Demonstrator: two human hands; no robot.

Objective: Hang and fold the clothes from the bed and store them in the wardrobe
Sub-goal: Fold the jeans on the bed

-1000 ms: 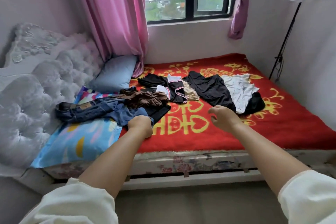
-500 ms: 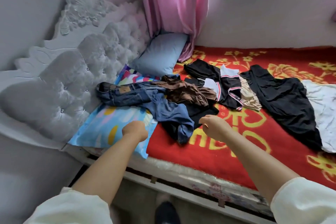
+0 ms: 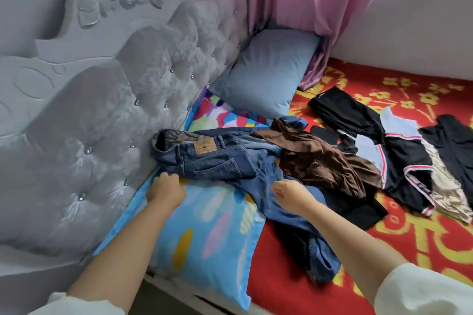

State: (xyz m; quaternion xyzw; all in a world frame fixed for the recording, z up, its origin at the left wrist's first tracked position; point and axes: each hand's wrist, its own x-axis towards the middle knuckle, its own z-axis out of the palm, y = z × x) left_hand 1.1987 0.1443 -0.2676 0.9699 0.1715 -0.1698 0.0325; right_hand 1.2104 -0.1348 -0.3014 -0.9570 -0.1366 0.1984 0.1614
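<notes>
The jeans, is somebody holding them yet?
Not clearly: the left hand is at the jeans' waist edge, the right hand over a leg; no firm grip shows.

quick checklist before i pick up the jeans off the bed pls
1. Both hands near the jeans: ok. The left hand is at the waistband end, the right hand over a leg.
2. Firm grip taken: cannot tell. The fingers of both hands are curled, but whether they pinch the denim is hidden.
3. Jeans free of other clothes: not ok. The brown garment lies across one leg.
4. Lower leg clear: not ok. It lies tangled with a black garment near the edge of the bed.
5. Pillow stays put: cannot tell. The jeans rest on the blue patterned pillow.
</notes>
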